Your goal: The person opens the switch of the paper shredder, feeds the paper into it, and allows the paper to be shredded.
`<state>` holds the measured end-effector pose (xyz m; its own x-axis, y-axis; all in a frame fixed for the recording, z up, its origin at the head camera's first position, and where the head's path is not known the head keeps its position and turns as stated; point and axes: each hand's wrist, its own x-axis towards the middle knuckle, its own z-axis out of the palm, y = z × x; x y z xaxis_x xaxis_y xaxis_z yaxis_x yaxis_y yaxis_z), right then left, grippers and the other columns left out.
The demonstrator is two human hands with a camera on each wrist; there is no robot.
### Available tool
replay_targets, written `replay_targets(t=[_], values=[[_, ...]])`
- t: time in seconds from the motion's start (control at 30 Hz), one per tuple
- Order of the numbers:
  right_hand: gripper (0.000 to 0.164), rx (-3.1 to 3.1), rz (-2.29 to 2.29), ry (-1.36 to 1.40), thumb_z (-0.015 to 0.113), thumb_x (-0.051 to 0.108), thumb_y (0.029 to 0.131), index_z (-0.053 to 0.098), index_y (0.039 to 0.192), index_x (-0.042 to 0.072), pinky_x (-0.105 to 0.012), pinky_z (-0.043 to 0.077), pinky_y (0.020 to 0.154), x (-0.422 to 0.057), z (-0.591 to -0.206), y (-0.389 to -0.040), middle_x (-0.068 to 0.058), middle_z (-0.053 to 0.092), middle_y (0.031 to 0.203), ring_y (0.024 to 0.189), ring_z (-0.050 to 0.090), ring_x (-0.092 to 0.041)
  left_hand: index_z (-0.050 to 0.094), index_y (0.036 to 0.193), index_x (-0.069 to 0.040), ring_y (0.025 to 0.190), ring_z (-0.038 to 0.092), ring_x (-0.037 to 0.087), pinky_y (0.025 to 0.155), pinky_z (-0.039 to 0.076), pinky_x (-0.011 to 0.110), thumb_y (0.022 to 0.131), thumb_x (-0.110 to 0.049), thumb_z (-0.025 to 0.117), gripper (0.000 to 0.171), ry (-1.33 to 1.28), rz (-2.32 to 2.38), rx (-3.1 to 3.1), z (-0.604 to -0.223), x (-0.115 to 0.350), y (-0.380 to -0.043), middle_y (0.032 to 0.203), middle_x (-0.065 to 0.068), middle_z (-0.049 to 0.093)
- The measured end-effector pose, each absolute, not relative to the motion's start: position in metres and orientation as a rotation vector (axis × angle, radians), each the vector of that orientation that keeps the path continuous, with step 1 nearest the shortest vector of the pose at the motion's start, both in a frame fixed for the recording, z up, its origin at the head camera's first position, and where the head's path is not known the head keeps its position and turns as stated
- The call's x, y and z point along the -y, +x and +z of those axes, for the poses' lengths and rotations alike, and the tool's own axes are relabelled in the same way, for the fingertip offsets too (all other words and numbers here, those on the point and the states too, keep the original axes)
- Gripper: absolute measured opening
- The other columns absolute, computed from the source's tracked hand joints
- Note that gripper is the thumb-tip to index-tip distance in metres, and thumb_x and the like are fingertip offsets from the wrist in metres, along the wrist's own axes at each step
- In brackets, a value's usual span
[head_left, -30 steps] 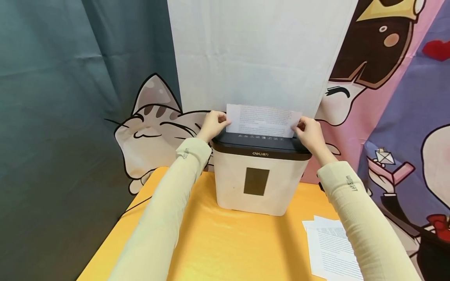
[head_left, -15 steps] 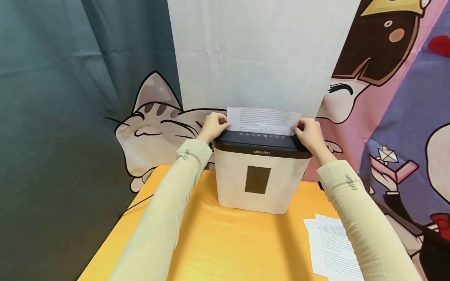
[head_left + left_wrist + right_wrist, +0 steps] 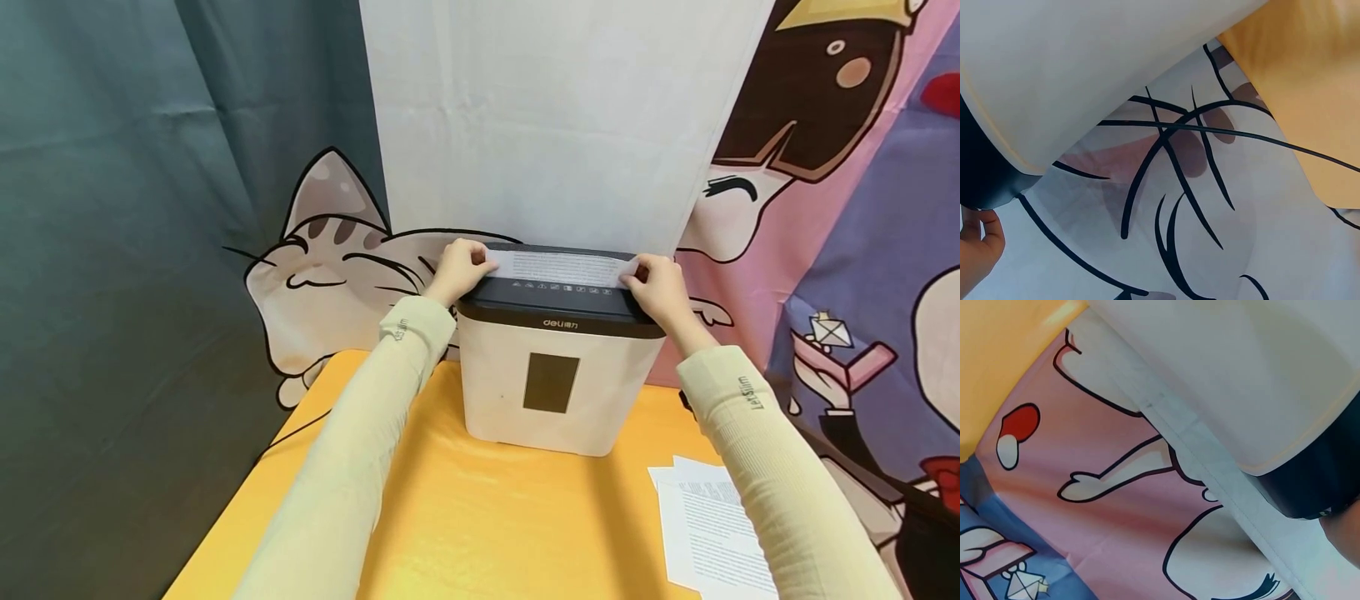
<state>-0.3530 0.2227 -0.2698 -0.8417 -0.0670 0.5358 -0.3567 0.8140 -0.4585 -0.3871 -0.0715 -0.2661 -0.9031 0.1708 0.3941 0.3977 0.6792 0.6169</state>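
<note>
Cartoon-printed cloth (image 3: 330, 258) backs the yellow table (image 3: 480, 525); left hand (image 3: 457, 269) and right hand (image 3: 658, 285) pinch opposite edges of the printed white paper (image 3: 558, 268), sunk lower into the black-topped white plastic shredder (image 3: 551, 343) beneath them; little feeding seems left.

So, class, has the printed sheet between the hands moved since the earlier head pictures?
Yes, downward: the printed sheet earlier stood above the back edge of the dark machine top; now its upper edge shows below that edge.

You face a smooth plastic shredder (image 3: 491, 379), with matt paper (image 3: 558, 268) at its top; beneath it your bench (image 3: 480, 525) looks smooth and faintly glossy, and behind it hangs creased, matt cloth (image 3: 555, 117).
</note>
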Motion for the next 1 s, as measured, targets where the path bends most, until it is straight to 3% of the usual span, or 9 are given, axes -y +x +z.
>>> replay_targets(t=[0.13,0.27,0.83,1.0], values=[[0.011,2.484,0.791,0.315,0.061,0.001,0.087,0.064,0.091,-0.009,-0.037,0.037,0.069,-0.2219,-0.2693,-0.3526,-0.026,0.060,0.079,0.073,0.050,-0.032,0.070,0.094,-0.002,0.088,0.062,0.024,0.084,0.048,0.034,0.089,-0.017,0.065,0.017,-0.450,-1.100,2.586,-0.2648,0.0709,-0.3874,0.094,0.014,0.070],[0.010,2.478,0.810,0.325,0.061,0.002,0.088,0.065,0.088,-0.007,-0.035,0.038,0.071,-0.2213,-0.2709,-0.3528,-0.025,0.063,0.081,0.074,0.052,-0.029,0.071,0.096,-0.003,0.092,0.064,0.024,0.089,0.048,0.034,0.089,-0.016,0.065,0.015,-0.459,-1.143,2.573,-0.2641,0.0701,-0.3878,0.098,0.013,0.071],[0.014,2.457,0.824,0.345,0.058,0.004,0.091,0.067,0.094,-0.007,-0.033,0.041,0.074,-0.2206,-0.2766,-0.3506,-0.025,0.066,0.088,0.077,0.056,-0.029,0.070,0.095,-0.003,0.090,0.063,0.023,0.089,0.046,0.033,0.089,-0.016,0.066,0.015,-0.478,-1.174,2.562,-0.2677,0.0678,-0.3850,0.096,0.013,0.072],[0.015,2.432,0.783,0.381,0.055,0.002,0.092,0.067,0.096,-0.007,-0.040,0.044,0.076,-0.2236,-0.2790,-0.3468,-0.025,0.066,0.092,0.080,0.057,-0.031,0.070,0.094,-0.002,0.088,0.063,0.024,0.087,0.047,0.034,0.089,-0.015,0.065,0.015,-0.505,-1.181,2.536,-0.2688,0.0692,-0.3835,0.095,0.014,0.071]])
